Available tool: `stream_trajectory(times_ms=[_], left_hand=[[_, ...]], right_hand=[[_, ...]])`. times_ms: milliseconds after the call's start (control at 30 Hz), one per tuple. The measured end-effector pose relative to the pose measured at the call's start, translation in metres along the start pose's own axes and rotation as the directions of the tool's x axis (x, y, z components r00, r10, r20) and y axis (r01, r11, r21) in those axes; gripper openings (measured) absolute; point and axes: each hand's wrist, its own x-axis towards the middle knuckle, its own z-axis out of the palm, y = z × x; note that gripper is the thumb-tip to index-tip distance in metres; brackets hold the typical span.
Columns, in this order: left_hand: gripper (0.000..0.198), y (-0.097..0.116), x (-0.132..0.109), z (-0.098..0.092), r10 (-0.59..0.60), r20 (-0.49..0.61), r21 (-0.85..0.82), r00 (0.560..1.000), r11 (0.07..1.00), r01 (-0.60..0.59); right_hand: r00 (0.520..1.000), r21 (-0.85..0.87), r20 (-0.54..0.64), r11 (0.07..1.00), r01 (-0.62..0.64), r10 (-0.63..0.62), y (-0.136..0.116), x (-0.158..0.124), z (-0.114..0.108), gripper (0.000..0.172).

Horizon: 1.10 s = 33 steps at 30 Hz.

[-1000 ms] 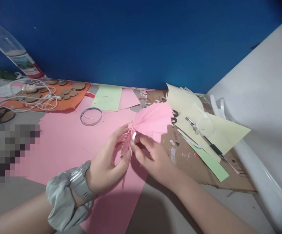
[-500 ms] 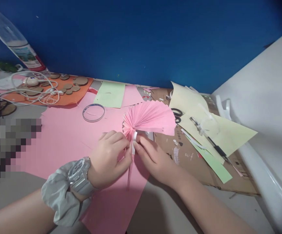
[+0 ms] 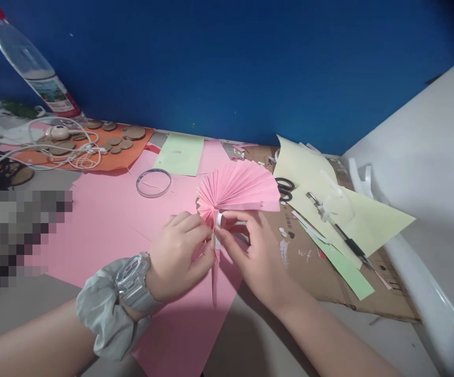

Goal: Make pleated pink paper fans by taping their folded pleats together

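A pleated pink paper fan [image 3: 242,186] spreads out in the middle, its folds gathered near the fingers of both hands. My left hand [image 3: 183,243], wearing a clear watch [image 3: 135,280] and a grey scrunchie [image 3: 107,309], pinches the fan's lower folded edge. On the other side, my right hand [image 3: 254,251] grips a small white strip [image 3: 218,220] between thumb and forefinger, right against that edge. What the strip is made of I cannot tell. Large pink paper [image 3: 117,225] lies beneath the hands.
Black-handled scissors [image 3: 285,188], a pen [image 3: 340,230] and cream paper [image 3: 376,212] lie to the right on cardboard [image 3: 309,283]. Left of the fan is a tape ring [image 3: 154,183]. Farther left are cardboard discs [image 3: 133,132], white cables [image 3: 81,152] and a bottle [image 3: 34,68].
My right hand's fingers have lifted and arched more around the white strip. The fan's lower right edge has shifted slightly upward and left. The camera view has moved a little.
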Motion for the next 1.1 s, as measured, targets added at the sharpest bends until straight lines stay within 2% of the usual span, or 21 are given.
stream_trajectory(times_ms=[333, 433, 533, 600, 833, 1100], left_hand=[[0.013, -0.0006, -0.0005, 0.0003, 0.003, -0.013, -0.009, 1.000, 1.000, -0.003], [0.013, 0.0008, -0.0004, 0.0003, -0.023, -0.001, -0.047, 1.000, 0.999, 0.023], [0.012, 0.0018, -0.0002, 0.0008, -0.045, 0.010, -0.101, 0.999, 0.994, 0.045], [0.012, 0.0021, -0.0002, 0.0013, -0.051, 0.007, -0.128, 0.999, 0.990, 0.052], [0.014, 0.0027, 0.0004, 0.0016, -0.064, 0.003, -0.139, 0.998, 0.988, 0.063], [0.016, 0.0012, 0.0011, 0.0017, -0.070, -0.017, -0.140, 0.997, 0.988, 0.067]], right_hand=[[0.996, -0.162, 0.040, 0.984, 0.080, -0.074, -0.0031, -0.0002, -0.0036, 0.007], [0.979, -0.227, 0.019, 0.952, 0.204, -0.205, -0.0004, -0.0016, -0.0040, 0.009], [0.933, -0.308, 0.034, 0.885, 0.350, -0.357, 0.0032, -0.0034, -0.0038, 0.015], [0.916, -0.326, 0.047, 0.861, 0.391, -0.398, 0.0045, -0.0042, -0.0038, 0.018], [0.937, -0.217, 0.057, 0.912, 0.349, -0.345, 0.0011, -0.0049, -0.0039, 0.018], [0.953, -0.088, -0.005, 0.949, 0.303, -0.304, -0.0003, -0.0078, -0.0005, 0.022]])
